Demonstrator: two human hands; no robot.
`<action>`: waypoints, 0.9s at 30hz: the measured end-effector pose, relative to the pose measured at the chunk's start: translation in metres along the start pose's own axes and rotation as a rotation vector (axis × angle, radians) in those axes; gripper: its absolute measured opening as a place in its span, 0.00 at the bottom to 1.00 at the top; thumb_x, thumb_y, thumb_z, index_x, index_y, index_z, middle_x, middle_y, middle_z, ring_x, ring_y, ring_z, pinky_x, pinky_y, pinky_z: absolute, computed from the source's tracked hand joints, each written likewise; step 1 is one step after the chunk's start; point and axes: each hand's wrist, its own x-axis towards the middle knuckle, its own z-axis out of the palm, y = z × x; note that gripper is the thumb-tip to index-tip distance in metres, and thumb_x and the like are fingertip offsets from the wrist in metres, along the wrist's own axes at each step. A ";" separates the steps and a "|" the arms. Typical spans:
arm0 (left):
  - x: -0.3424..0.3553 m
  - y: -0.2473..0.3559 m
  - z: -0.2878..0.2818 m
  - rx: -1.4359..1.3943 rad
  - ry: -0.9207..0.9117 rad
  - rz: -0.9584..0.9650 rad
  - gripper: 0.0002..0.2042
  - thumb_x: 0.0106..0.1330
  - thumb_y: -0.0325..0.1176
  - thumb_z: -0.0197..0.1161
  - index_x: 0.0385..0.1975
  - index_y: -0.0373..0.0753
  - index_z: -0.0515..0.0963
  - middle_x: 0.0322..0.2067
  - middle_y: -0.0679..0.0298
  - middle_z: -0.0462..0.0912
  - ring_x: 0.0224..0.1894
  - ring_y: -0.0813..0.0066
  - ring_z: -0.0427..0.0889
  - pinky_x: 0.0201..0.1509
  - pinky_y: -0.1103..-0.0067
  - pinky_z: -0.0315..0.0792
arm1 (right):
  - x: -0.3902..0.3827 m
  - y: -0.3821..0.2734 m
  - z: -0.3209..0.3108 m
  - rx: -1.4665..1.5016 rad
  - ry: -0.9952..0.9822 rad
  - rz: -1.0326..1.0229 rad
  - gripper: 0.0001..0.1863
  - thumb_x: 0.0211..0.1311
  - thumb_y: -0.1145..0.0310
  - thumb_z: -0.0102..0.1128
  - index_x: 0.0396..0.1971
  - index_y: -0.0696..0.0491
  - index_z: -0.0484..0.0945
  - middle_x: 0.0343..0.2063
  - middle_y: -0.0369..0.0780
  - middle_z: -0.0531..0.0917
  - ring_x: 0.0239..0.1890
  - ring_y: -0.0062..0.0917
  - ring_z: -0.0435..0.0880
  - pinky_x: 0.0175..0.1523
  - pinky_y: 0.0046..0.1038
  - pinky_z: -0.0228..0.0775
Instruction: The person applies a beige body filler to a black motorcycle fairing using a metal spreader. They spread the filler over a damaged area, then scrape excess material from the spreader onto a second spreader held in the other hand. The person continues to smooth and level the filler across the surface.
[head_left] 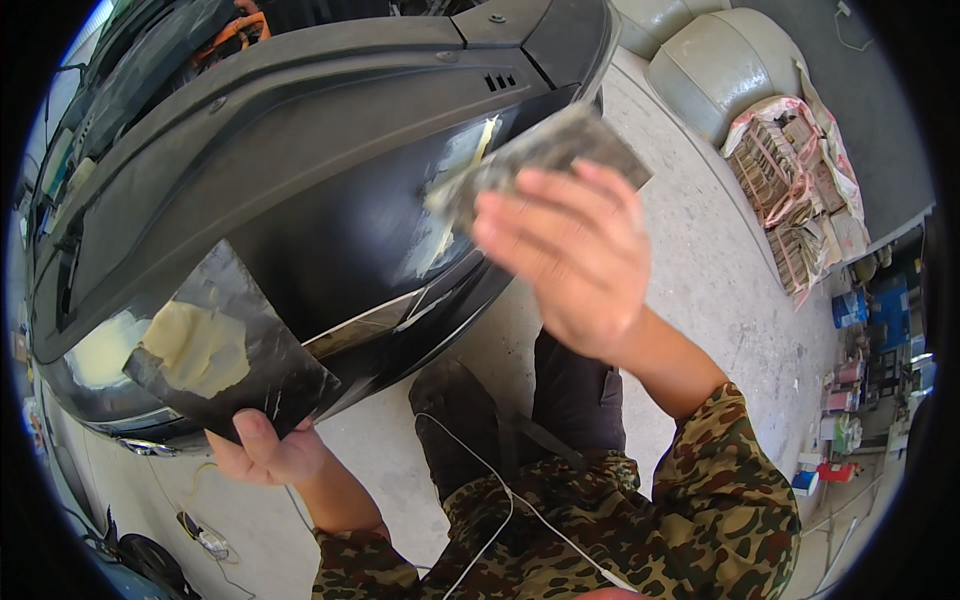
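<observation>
Right hand [575, 255] — spreader [545, 150] at fingertips

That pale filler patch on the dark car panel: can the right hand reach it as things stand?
Probably yes: the right hand, holding a grey spreader, is already over the filler patch, with nothing between.

Right hand [575, 255] pressed a flat grey spreader [545, 155] against a pale filler patch [455, 190] on the black car panel [300, 170], left hand [262, 448] gripped a dark board [235, 345] carrying a putty blob [198, 345], camouflage sleeves [720, 490] over concrete floor [720, 270].
</observation>
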 end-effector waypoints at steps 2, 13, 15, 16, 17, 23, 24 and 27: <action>0.001 -0.001 -0.003 -0.008 -0.038 0.012 0.23 0.71 0.35 0.61 0.57 0.20 0.77 0.30 0.51 0.86 0.14 0.76 0.74 0.17 0.81 0.70 | 0.008 0.016 0.001 -0.050 0.009 0.022 0.15 0.57 0.72 0.68 0.44 0.49 0.91 0.48 0.34 0.91 0.54 0.30 0.87 0.65 0.39 0.71; 0.001 0.000 -0.007 -0.008 -0.040 -0.010 0.23 0.72 0.36 0.60 0.56 0.20 0.77 0.34 0.50 0.86 0.21 0.73 0.80 0.21 0.79 0.76 | 0.004 -0.007 0.010 0.095 -0.105 0.072 0.16 0.54 0.74 0.68 0.44 0.49 0.92 0.49 0.34 0.91 0.56 0.31 0.86 0.67 0.39 0.70; 0.001 0.001 -0.005 0.001 -0.037 -0.005 0.23 0.71 0.36 0.61 0.56 0.20 0.77 0.33 0.51 0.86 0.20 0.73 0.80 0.21 0.79 0.76 | 0.000 -0.013 0.012 0.113 -0.111 0.062 0.16 0.52 0.72 0.70 0.44 0.49 0.93 0.49 0.33 0.91 0.55 0.30 0.86 0.69 0.40 0.68; 0.001 0.000 -0.003 0.008 -0.021 0.005 0.23 0.71 0.36 0.61 0.56 0.20 0.76 0.33 0.51 0.86 0.20 0.73 0.80 0.21 0.79 0.76 | -0.002 -0.017 0.013 0.123 -0.110 0.051 0.15 0.53 0.71 0.71 0.43 0.49 0.93 0.48 0.33 0.92 0.55 0.30 0.86 0.69 0.40 0.68; 0.001 0.001 -0.003 0.016 -0.020 0.003 0.23 0.71 0.36 0.61 0.57 0.20 0.76 0.33 0.51 0.86 0.20 0.73 0.80 0.21 0.79 0.76 | -0.003 -0.020 0.014 0.131 -0.108 0.040 0.15 0.53 0.71 0.72 0.42 0.49 0.93 0.48 0.33 0.92 0.55 0.29 0.86 0.70 0.40 0.68; 0.004 0.002 -0.004 -0.136 -0.094 -0.068 0.23 0.72 0.33 0.60 0.58 0.19 0.75 0.34 0.49 0.86 0.20 0.72 0.80 0.22 0.79 0.75 | 0.003 -0.004 0.001 0.027 -0.008 -0.005 0.15 0.58 0.71 0.67 0.45 0.49 0.92 0.48 0.34 0.91 0.55 0.30 0.86 0.67 0.41 0.69; 0.004 0.001 -0.004 -0.065 -0.068 -0.047 0.22 0.73 0.33 0.60 0.58 0.19 0.75 0.34 0.48 0.86 0.20 0.72 0.80 0.21 0.80 0.75 | 0.006 0.006 -0.003 -0.007 -0.013 0.017 0.15 0.58 0.73 0.66 0.45 0.49 0.91 0.48 0.34 0.91 0.54 0.30 0.86 0.66 0.41 0.69; 0.004 -0.004 -0.004 -0.064 -0.052 -0.005 0.22 0.73 0.32 0.60 0.59 0.19 0.75 0.34 0.48 0.86 0.19 0.73 0.79 0.20 0.80 0.74 | 0.016 0.030 0.002 -0.069 0.004 0.050 0.16 0.58 0.76 0.64 0.45 0.49 0.91 0.48 0.33 0.91 0.53 0.29 0.87 0.65 0.40 0.70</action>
